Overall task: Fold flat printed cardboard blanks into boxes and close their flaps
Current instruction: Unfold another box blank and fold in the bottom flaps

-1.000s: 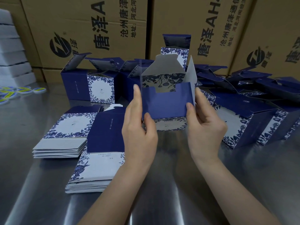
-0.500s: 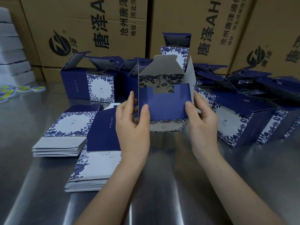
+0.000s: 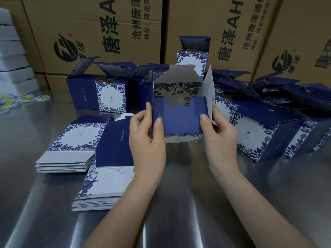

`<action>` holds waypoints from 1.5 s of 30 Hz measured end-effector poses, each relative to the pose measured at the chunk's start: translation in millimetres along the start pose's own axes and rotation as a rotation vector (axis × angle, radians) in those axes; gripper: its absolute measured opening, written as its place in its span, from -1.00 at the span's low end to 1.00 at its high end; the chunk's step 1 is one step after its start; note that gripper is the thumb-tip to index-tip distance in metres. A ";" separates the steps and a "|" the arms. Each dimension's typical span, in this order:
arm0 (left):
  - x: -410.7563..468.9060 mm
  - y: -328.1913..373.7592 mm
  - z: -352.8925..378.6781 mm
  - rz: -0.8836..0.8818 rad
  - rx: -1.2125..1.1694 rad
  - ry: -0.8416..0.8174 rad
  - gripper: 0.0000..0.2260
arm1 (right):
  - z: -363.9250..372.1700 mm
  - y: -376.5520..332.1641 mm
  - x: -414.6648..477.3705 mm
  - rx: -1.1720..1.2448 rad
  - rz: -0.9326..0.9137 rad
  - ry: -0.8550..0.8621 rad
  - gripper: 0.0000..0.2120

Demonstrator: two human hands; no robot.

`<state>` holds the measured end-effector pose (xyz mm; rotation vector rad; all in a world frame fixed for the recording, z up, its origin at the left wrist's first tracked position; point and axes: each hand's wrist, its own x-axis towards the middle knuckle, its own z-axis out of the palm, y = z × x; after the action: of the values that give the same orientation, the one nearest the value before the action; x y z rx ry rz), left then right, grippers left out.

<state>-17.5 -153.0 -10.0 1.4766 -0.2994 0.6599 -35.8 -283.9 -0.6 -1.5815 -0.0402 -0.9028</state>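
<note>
Item in hand: one half-formed box (image 3: 180,122), blue with a flowered band, held upright at centre in front of you, low over the steel table (image 3: 179,203); whether it touches the table cannot be told. Your left hand (image 3: 146,140) pinches its left edge, thumb on the notched front flap (image 3: 179,115), fingers behind the left side flap (image 3: 152,90). Your right hand (image 3: 220,135) grips the right corner likewise, thumb on the front flap, fingers curled behind. Open end up: the rear flap (image 3: 179,74) and right side flap (image 3: 208,83) stand raised, none tucked. Risks, as judged: uneven thumb pressure could crease the front flap off its score line; bringing the rear flap down before the side flaps would likely keep its tab out of the notch; a hard squeeze at the corners may skew the walls, and the box's lower end is hidden, so its closure cannot be told. Edges: thin cut board meets both hands, the left side flap edge-on beside your left forefinger. Room: the free space lies on the near side, between your forearms. Two stacks of flat blanks (image 3: 71,145) sit just beside your left wrist; finished boxes (image 3: 268,136) crowd the right, near your right hand; open-topped boxes (image 3: 96,93) and brown cartons (image 3: 107,33) wall the back.
</note>
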 end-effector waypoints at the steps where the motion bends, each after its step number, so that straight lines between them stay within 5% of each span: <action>1: -0.1 -0.6 0.0 0.001 0.001 0.001 -0.62 | -0.3 0.2 0.3 -0.001 0.001 0.006 -0.60; 8: -0.2 -2.1 0.7 0.040 0.043 0.002 -0.59 | -0.7 0.8 0.8 -0.007 -0.042 0.024 -0.57; 16: -1.1 -3.9 -1.2 0.198 0.094 0.009 -0.49 | -14.5 -10.3 6.5 -0.388 -0.431 -0.090 -0.22; 25: -8.5 -8.6 1.3 0.379 0.179 -0.069 -0.56 | -19.9 -12.4 10.5 -0.558 -0.574 0.015 -0.63; 38: -10.4 -10.1 -0.8 0.317 0.107 -0.428 -0.57 | -22.3 -15.8 11.3 -0.434 -0.479 0.071 -0.63; 45: -9.0 -5.2 0.1 0.253 0.113 -0.272 -0.73 | -26.4 -16.5 12.0 -0.383 -0.489 -0.009 -0.55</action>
<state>-21.6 -154.9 -19.4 1.6547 -0.6768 0.6853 -49.4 -307.9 18.1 -1.9748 -0.2849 -1.3425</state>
